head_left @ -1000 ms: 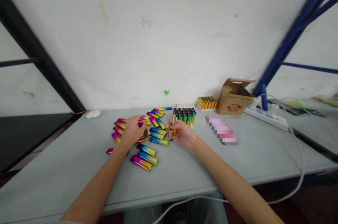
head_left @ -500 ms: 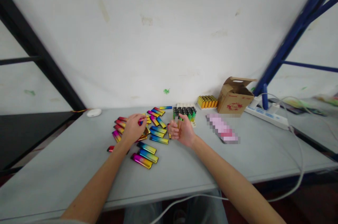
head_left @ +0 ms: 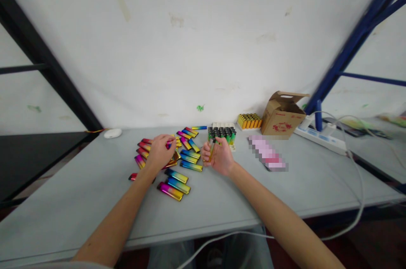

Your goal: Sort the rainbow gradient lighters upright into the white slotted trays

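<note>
My left hand [head_left: 161, 150] is closed over the pile of shiny metallic lighter cases [head_left: 145, 147], its fingertips pinching one pink-and-purple case [head_left: 169, 144]. My right hand [head_left: 220, 157] is palm-inward at the middle of the table, with a slim yellowish lighter [head_left: 212, 152] upright between thumb and curled fingers. Just behind it, several green lighters with black tops [head_left: 233, 135] stand packed in a white tray [head_left: 233, 149]. Between the hands and nearer me lie blue-yellow cases [head_left: 191, 166] and a magenta-gold case [head_left: 170, 191].
Orange-yellow lighters [head_left: 250, 122] stand in a block at the back, beside an open cardboard box [head_left: 281, 123]. To the right are a blurred pink phone-shaped item [head_left: 268, 154], a white power strip [head_left: 323, 140] and a loose white cable [head_left: 361, 201]. A white oval case [head_left: 113, 133] sits far left.
In my right hand the slim lighter has tilted and shows more plainly between the fingers. My left hand has hardly shifted over the pile.
</note>
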